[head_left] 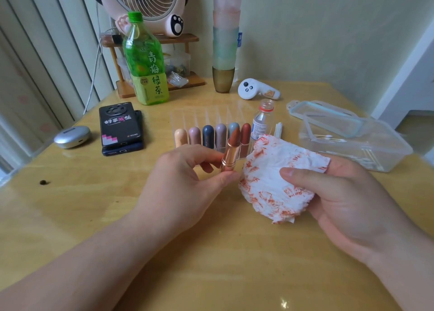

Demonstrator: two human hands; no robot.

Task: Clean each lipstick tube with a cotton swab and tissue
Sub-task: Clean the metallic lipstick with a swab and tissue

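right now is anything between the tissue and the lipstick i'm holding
Nothing visible does. The tissue in the right hand sits just right of the lipstick pinched in the left hand, with only a narrow open gap between them. The rack of other lipsticks stands behind, not between.

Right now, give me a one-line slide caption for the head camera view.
Left hand pinches an open lipstick, right hand holds a red-stained tissue, other lipsticks lined up in a clear organizer behind.

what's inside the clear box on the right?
Cotton swabs lie loose in the clear box. Its lid leans over the far-left rim; the tissue hides the near-left corner.
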